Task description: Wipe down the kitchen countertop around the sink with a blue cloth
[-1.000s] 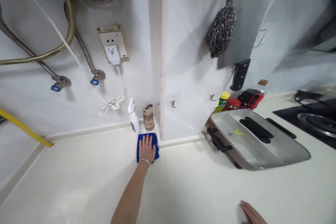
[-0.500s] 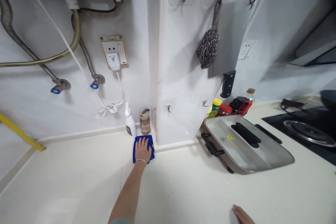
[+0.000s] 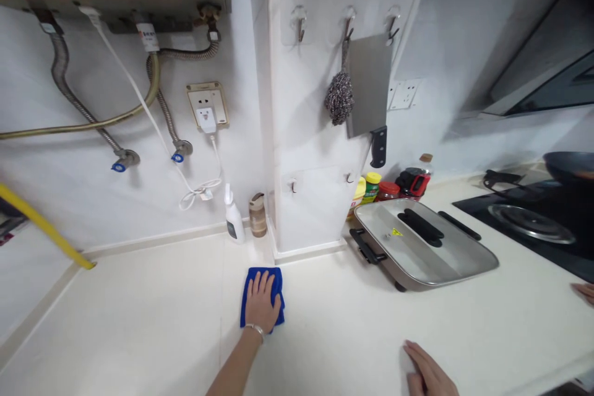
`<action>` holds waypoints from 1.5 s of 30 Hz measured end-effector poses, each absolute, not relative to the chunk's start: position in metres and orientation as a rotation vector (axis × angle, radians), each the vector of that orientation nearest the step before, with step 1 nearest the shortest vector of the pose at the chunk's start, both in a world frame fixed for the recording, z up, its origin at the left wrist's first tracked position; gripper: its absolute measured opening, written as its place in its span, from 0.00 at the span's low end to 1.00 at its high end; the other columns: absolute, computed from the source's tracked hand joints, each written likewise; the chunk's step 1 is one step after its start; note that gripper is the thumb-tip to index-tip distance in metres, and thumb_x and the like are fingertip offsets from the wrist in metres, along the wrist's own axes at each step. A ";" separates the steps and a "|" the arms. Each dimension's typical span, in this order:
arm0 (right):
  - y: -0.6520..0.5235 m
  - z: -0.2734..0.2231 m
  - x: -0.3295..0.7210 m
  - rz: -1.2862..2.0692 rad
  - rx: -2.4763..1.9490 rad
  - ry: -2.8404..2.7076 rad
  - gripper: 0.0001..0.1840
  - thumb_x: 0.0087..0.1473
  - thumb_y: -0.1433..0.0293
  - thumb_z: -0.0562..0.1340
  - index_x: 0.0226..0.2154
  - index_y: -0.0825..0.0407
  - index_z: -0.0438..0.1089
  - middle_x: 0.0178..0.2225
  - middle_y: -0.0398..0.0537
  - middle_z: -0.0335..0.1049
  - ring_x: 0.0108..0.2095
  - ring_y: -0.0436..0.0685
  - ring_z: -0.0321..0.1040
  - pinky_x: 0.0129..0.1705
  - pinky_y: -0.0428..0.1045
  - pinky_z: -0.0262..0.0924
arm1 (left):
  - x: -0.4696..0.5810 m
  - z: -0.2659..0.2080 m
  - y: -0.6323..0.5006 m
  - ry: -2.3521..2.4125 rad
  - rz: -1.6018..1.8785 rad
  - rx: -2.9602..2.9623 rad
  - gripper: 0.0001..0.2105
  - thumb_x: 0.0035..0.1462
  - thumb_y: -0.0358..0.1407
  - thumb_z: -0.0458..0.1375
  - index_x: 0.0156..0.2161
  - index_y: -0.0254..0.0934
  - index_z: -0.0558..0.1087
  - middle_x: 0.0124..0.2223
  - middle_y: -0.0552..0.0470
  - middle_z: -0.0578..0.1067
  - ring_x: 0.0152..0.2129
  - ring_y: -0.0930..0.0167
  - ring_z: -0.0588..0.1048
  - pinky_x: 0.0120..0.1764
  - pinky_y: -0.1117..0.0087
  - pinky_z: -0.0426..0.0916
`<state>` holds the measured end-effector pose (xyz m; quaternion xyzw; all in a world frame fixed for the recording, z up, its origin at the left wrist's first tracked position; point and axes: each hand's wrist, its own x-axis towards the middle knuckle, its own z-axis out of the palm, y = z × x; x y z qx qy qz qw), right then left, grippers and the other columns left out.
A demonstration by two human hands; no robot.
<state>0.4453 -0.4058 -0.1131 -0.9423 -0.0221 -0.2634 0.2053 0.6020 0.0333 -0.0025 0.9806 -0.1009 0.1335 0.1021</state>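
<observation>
My left hand [image 3: 262, 303], with a bracelet at the wrist, lies flat on a folded blue cloth [image 3: 249, 284]. Its fingers are stretched out over the cloth, palm down on the pale countertop [image 3: 153, 315]. Behind the cloth, against the wall, stand a white spray bottle [image 3: 234, 219] and a brownish see-through water bottle [image 3: 257, 216], both apart from my hand. My right hand [image 3: 429, 374] rests at the bottom edge with straight fingers and nothing visible in it; part of it is cut off by the frame.
An electric pan [image 3: 445, 266] with a lid stands to the right, before several jars [image 3: 387, 190]. A cleaver [image 3: 370, 83] and a steel scrubber [image 3: 340, 99] hang on the pillar. A hob [image 3: 557, 216] lies far right. Another person's fingers [image 3: 585, 291] touch the right edge.
My left hand has drawn the blue cloth back from the bottles, toward me. More of my right hand shows now, and another person's fingers have come into view at right. The camera view has shifted.
</observation>
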 end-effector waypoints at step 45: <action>-0.387 -0.084 0.439 -0.764 -2.691 0.026 0.23 0.61 0.70 0.55 0.59 0.48 0.64 0.56 0.53 0.68 0.54 0.63 0.69 0.51 0.58 0.72 | 0.677 -0.017 -0.264 -0.408 0.094 2.668 0.32 0.63 0.47 0.49 0.68 0.32 0.56 0.72 0.41 0.51 0.69 0.54 0.44 0.68 0.46 0.40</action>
